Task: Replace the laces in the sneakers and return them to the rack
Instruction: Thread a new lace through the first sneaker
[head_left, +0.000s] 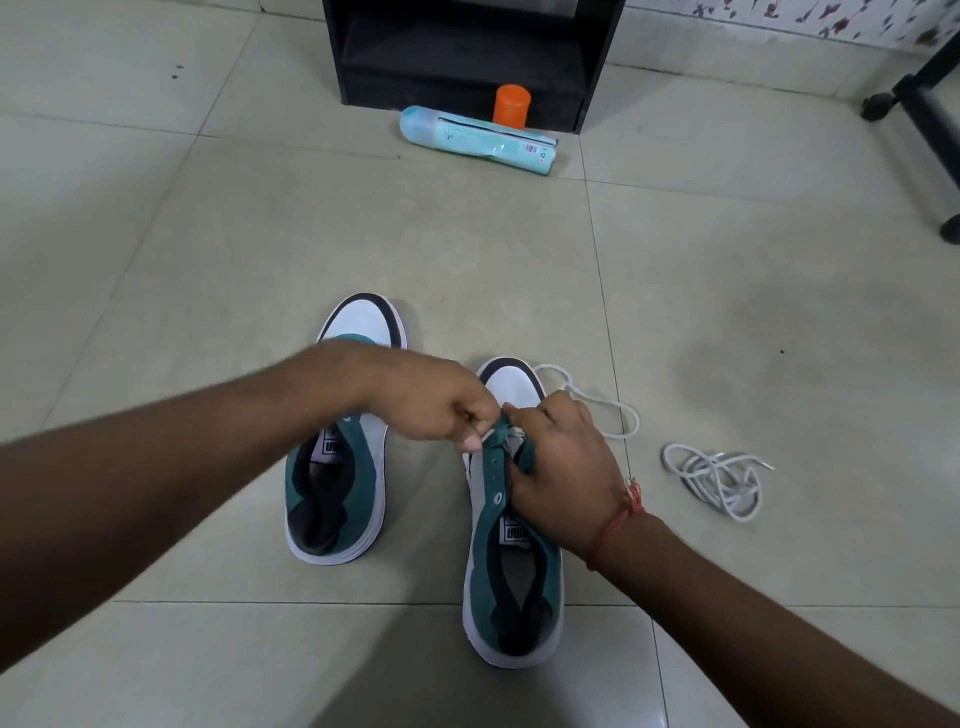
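A: Where is the sneaker with the work on it?

B: The right sneaker (511, 525) stands on the tiled floor (208, 249), directly under the fingers of both hands, its toe pointing away from the person. The left hand (441, 408) is curled almost into a fist; its thumb and forefinger pinch the green eyelet flap near the toe end. I cannot tell if a lace end is between them.

A: And the other hand?

B: The right hand (563, 467) lies over the other side of the same sneaker. Its fingers are bent and clamp the opposite green flap, and the fingertips nearly meet those of the left hand.

A: Where are the laces?

B: One white lace (608, 410) comes out from behind the right fingers and loops on the floor just beside them. A second lace bundle (719, 480) lies further to the right, apart from the hand.

A: The second shoe?

B: The left sneaker (340, 457) stands under the left wrist, without lace. Well beyond the fingers a teal spray can (475, 139) lies before the black rack (467, 52), an orange cap (511, 105) behind it
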